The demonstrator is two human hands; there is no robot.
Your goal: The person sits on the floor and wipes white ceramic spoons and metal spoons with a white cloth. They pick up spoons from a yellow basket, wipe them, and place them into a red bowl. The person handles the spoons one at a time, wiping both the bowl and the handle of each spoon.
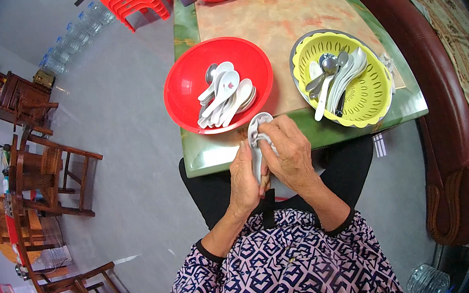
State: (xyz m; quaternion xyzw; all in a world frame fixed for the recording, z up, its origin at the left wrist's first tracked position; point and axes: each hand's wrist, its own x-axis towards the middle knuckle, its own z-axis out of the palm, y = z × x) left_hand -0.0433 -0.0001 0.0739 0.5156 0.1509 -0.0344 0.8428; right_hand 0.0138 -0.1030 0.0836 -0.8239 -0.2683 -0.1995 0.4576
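The counter [289, 17], marbled pink with a green rim, fills the upper centre of the frame. On it a red bowl [186, 88] holds white spoons at centre, and a yellow colander [372, 100] with more spoons sits to the right. Below the counter's near edge, at mid-frame, the left hand [245, 183] is closed around the handle of a white spoon [256, 129]. The spoon's long axis runs nearly vertical, bowl end pointing up toward the red bowl. The right hand [291, 154] pinches a small cloth against it.
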